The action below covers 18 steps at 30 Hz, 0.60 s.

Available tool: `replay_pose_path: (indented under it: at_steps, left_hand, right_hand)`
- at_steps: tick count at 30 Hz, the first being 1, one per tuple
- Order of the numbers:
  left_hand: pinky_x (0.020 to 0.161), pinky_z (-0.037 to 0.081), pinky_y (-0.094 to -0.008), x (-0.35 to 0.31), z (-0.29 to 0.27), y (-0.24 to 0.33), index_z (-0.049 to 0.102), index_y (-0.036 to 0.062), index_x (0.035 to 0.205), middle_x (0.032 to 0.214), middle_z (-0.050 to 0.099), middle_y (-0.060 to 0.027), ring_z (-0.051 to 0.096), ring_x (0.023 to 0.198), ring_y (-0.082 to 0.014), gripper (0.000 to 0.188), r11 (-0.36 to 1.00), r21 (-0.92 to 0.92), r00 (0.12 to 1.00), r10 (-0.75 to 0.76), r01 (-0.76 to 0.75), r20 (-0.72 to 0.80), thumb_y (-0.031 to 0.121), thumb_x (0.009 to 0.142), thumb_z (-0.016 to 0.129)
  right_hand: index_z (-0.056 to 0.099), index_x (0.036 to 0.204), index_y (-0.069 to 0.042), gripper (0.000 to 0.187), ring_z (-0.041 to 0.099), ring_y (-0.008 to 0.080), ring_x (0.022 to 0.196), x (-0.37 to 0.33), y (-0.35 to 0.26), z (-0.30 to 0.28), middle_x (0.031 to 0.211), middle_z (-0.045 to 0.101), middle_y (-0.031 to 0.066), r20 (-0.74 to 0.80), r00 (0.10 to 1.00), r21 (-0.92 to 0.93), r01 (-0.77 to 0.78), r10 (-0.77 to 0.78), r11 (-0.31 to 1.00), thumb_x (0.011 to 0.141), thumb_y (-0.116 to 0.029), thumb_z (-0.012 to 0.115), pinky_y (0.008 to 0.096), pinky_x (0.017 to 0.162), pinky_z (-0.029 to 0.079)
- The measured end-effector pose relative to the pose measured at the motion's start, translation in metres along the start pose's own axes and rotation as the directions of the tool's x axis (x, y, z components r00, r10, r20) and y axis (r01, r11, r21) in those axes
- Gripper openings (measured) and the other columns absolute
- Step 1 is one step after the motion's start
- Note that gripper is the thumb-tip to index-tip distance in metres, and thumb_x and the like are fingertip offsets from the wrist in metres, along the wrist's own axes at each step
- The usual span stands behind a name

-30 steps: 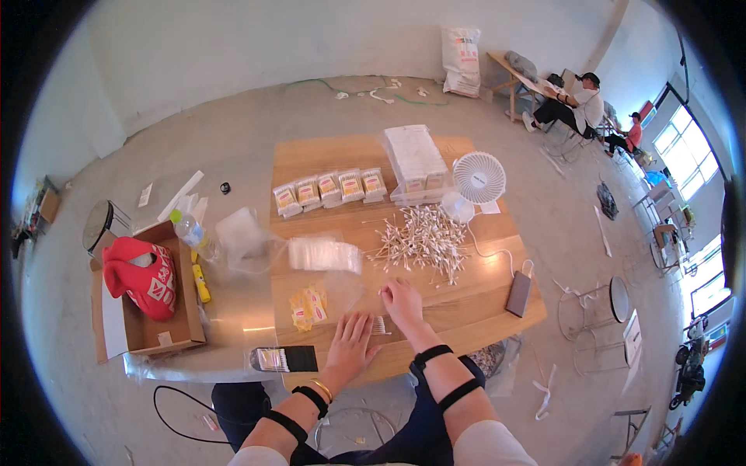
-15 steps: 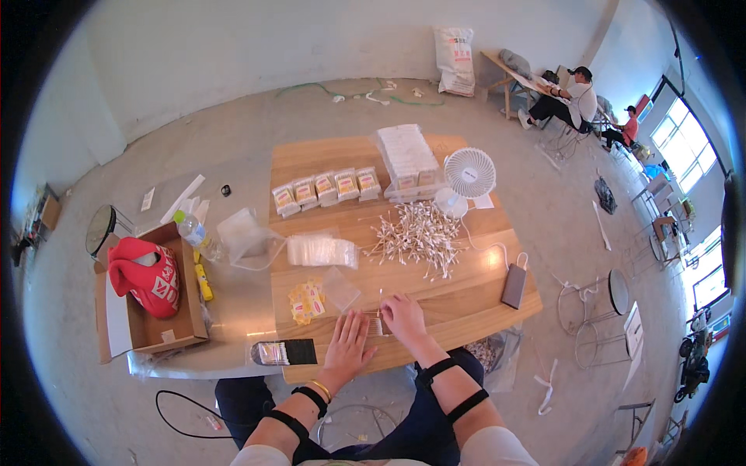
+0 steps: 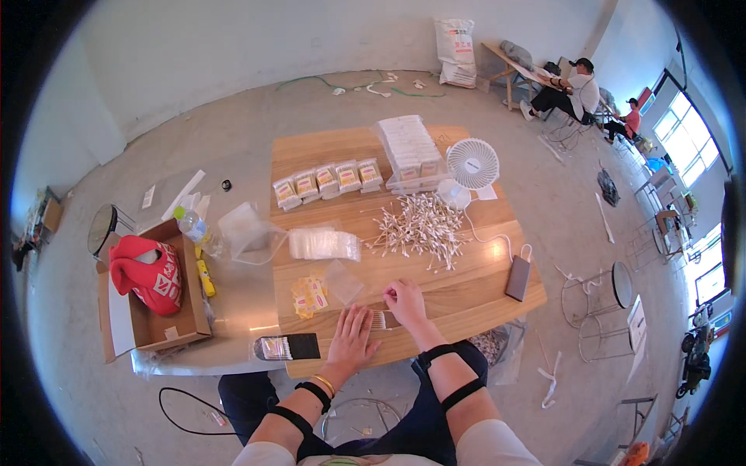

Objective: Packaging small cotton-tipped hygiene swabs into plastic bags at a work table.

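My left hand (image 3: 351, 339) lies flat at the table's near edge, fingers stretched out. Its fingertips are beside a short row of cotton swabs (image 3: 378, 320) lying side by side on the wood. Just right of that row, my right hand (image 3: 405, 301) is closed, thumb and fingers drawn together; whatever they hold, if anything, is too small to make out. Beyond both hands lies a clear plastic bag (image 3: 343, 283). A pile of yellow-and-white cards (image 3: 309, 296) is left of it. Loose cotton swabs (image 3: 423, 231) form a big heap farther back.
Filled swab packs (image 3: 326, 179) line the back, beside a stack of packs (image 3: 409, 147) and a white fan (image 3: 472, 165). Empty clear bags (image 3: 324, 244) lie mid-table. A grey power bank (image 3: 518, 278) sits right. Left are a black-backed swab pack (image 3: 286, 347) and a cardboard box (image 3: 190, 330).
My right hand has shifted slightly right and up, away from the swab row. The swab seen upright at its fingertips no longer shows. My left hand stays flat.
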<state>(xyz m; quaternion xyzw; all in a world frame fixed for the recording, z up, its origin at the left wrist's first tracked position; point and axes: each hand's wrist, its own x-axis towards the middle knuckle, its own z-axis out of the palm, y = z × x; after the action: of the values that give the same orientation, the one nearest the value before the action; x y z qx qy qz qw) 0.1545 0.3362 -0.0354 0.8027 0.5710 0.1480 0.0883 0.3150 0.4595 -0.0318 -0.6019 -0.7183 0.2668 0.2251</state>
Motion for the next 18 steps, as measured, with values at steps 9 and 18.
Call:
replay_pose_path:
  at_steps: [9,18]
  left_hand:
    - [0.120,0.014,-0.0521,-0.014,-0.009,0.005,0.024,-0.0039,0.150,0.156,0.021,-0.0260,0.017,0.147,-0.0409,0.081,0.996,-0.026,0.996,-0.088,0.088,-0.029,0.042,0.092,0.057]
    - [0.121,0.010,-0.0507,-0.001,0.002,0.006,0.024,-0.0044,0.151,0.158,0.020,-0.0265,0.013,0.149,-0.0407,0.083,0.998,0.018,0.998,-0.061,0.061,0.001,0.044,0.091,0.056]
  right_hand:
    - [0.069,0.095,-0.008,0.010,0.057,0.0330,0.098,-0.040,-0.002,-0.004,0.094,0.063,0.0106,-0.231,0.959,0.132,0.195,-0.161,0.972,0.087,-0.008,0.062,0.0423,0.088,0.045]
    - [0.055,0.119,-0.002,0.027,0.051,0.0395,0.117,-0.049,-0.042,0.041,0.123,0.055,0.0207,-0.132,0.958,0.454,0.288,-0.256,0.843,0.096,-0.009,0.044,0.0437,0.103,0.040]
